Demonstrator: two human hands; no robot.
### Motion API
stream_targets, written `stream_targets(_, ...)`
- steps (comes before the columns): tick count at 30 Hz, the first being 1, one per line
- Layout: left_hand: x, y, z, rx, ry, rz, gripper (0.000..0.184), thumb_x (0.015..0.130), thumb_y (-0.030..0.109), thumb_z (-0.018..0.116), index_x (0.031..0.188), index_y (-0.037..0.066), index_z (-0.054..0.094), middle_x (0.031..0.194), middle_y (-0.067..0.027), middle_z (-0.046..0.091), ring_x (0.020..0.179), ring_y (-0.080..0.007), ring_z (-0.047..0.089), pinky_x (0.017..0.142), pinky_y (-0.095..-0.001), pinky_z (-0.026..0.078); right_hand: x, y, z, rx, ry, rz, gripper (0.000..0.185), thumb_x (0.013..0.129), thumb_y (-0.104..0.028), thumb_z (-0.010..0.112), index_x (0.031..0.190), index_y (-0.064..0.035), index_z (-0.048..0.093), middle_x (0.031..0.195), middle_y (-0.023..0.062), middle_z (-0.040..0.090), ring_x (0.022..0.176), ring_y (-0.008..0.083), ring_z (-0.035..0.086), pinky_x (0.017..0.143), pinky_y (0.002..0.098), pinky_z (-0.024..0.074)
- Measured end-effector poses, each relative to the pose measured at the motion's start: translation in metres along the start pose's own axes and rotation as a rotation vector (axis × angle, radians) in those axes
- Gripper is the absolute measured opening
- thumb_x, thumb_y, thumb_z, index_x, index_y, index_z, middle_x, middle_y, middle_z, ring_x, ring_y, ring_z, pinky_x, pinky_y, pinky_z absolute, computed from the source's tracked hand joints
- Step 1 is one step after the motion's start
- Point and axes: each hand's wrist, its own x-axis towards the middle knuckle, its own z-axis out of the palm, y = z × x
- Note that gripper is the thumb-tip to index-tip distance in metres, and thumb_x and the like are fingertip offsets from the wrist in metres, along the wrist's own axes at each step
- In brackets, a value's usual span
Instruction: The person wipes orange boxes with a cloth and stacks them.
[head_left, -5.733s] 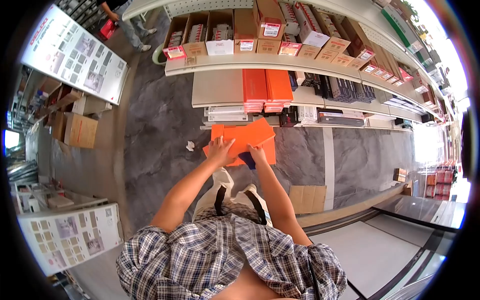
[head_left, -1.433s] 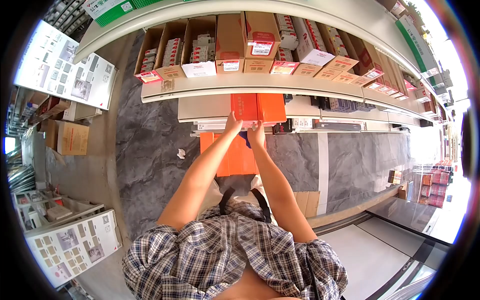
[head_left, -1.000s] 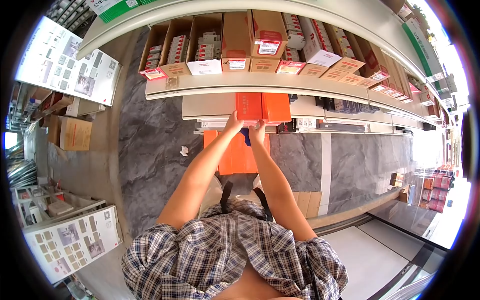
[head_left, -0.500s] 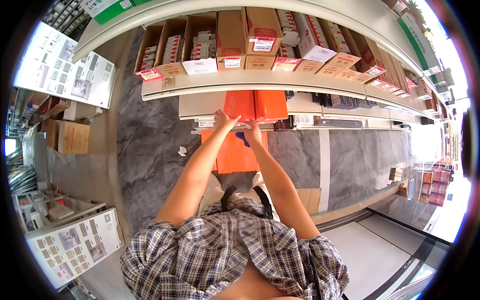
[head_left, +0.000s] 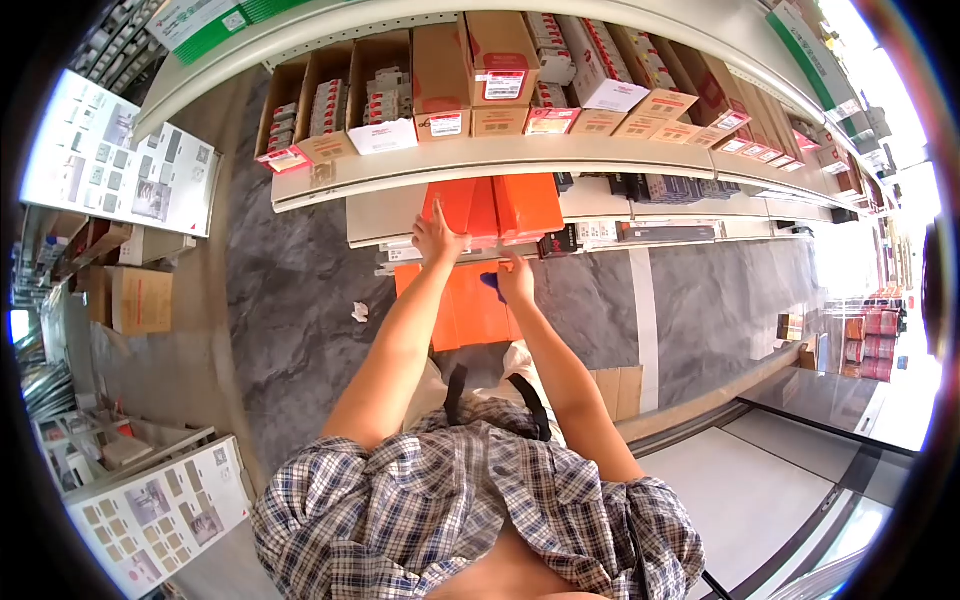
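On the lower shelf, an orange box (head_left: 470, 208) stands beside a second orange box (head_left: 530, 207). My left hand (head_left: 437, 240) is at the left front of the first box, its fingers extended and apart against it. Closer to my body, my right hand (head_left: 517, 280) is curled around a small blue object (head_left: 491, 284) whose kind I cannot make out. Beneath both hands lies an orange carton (head_left: 460, 312) with panels or flaps showing, below the shelf's front edge.
Above, the shelf (head_left: 400, 165) bears several cardboard boxes (head_left: 440, 85) of small packaged parts. A dark box (head_left: 560, 240) sits right of the orange boxes. White display boards (head_left: 120, 150) stand at left. A crumpled white scrap (head_left: 360, 312) lies on the grey floor.
My right hand has drawn back from the box's front edge toward my body with the blue object. My left hand's fingers have stretched out along the box. The view has shifted slightly.
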Motion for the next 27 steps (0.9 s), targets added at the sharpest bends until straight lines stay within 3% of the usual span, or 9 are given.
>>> stream_targets(1,-0.009,-0.007,-0.001,-0.054,0.073,0.034,0.099,0.058,0.039,0.074,0.139,0.024,0.018,0.13,-0.0243,0.027,0.117,-0.0422,0.032,0.094,-0.052,0.03,0.004,0.009,0.003,-0.034,0.151,-0.206,0.028,0.075,-0.008,0.052,0.102,-0.0084,0.06,0.097,0.0146,0.06,0.091,0.0311,0.058,0.076,0.0366,0.0468)
stream_targets(5,-0.04,-0.048,-0.011,-0.255,0.158,0.104,0.097,0.059,0.031,0.074,0.139,0.025,0.02,0.132,-0.025,0.025,0.122,-0.042,0.024,0.097,-0.0527,0.026,0.019,0.024,0.002,0.019,0.214,-0.308,0.029,0.073,-0.005,0.049,0.1,-0.0026,0.059,0.101,0.0145,0.059,0.097,0.0302,0.055,0.085,0.0354,0.0429)
stream_targets(9,-0.077,-0.092,-0.023,-0.409,0.197,0.302,0.091,0.058,0.023,0.073,0.137,0.018,0.027,0.129,-0.0278,0.028,0.119,-0.042,0.025,0.102,-0.0499,0.021,0.016,0.017,0.0,0.101,0.153,-0.204,0.029,0.074,-0.003,0.047,0.101,-0.0019,0.057,0.102,0.0135,0.059,0.101,0.0283,0.054,0.087,0.0349,0.0417)
stream_targets(14,-0.099,-0.116,-0.02,-0.351,0.22,0.313,0.09,0.056,0.021,0.075,0.135,0.02,0.031,0.128,-0.0261,0.027,0.116,-0.0419,0.028,0.099,-0.0512,0.025,0.027,0.036,0.008,0.525,0.115,-0.127,0.026,0.083,-0.013,0.055,0.107,-0.0034,0.056,0.1,0.0153,0.06,0.097,0.0258,0.058,0.084,0.0347,0.0439)
stream_targets(16,-0.107,-0.114,-0.025,-0.342,0.228,0.404,0.091,0.056,0.021,0.075,0.135,0.022,0.031,0.126,-0.0258,0.028,0.114,-0.042,0.029,0.097,-0.0521,0.027,0.02,0.027,-0.003,0.446,0.142,-0.272,0.032,0.087,-0.017,0.054,0.117,-0.0042,0.05,0.102,0.0127,0.06,0.094,0.0235,0.059,0.077,0.0355,0.0486)
stream_targets(18,-0.111,-0.109,-0.03,-0.314,0.198,0.545,0.089,0.056,0.02,0.075,0.133,0.021,0.032,0.124,-0.0241,0.03,0.116,-0.0429,0.028,0.096,-0.0519,0.029,-0.012,-0.028,-0.036,0.987,-0.044,0.127,0.043,0.089,-0.021,0.054,0.126,-0.0055,0.04,0.106,0.0114,0.057,0.085,0.0225,0.062,0.067,0.0333,0.0528)
stream_targets(20,-0.114,-0.1,-0.038,-0.308,0.144,0.615,0.088,0.056,0.02,0.075,0.133,0.023,0.033,0.125,-0.0236,0.029,0.117,-0.0432,0.027,0.097,-0.0523,0.029,0.008,-0.003,-0.041,1.007,0.025,-0.051,0.056,0.089,-0.025,0.055,0.133,-0.0068,0.027,0.109,0.0135,0.054,0.072,0.0214,0.063,0.052,0.0281,0.0527)
stream_targets(22,-0.119,-0.088,-0.05,-0.303,0.089,0.68,0.088,0.056,0.02,0.075,0.133,0.024,0.033,0.127,-0.0231,0.029,0.117,-0.0435,0.027,0.097,-0.0526,0.029,-0.001,-0.016,-0.068,0.989,0.081,0.043,0.061,0.089,-0.026,0.055,0.135,-0.0066,0.021,0.106,0.0141,0.056,0.072,0.0208,0.063,0.048,0.0273,0.0509)
stream_targets(27,-0.112,-0.042,-0.064,-0.226,-0.019,0.915,0.09,0.055,0.019,0.076,0.133,0.022,0.031,0.129,-0.0209,0.028,0.118,-0.0428,0.028,0.099,-0.0523,0.027,0.015,-0.007,-0.113,0.811,0.16,0.039,0.064,0.084,-0.013,0.062,0.133,-0.0016,0.022,0.098,0.0141,0.061,0.077,0.0175,0.061,0.062,0.0294,0.0517)
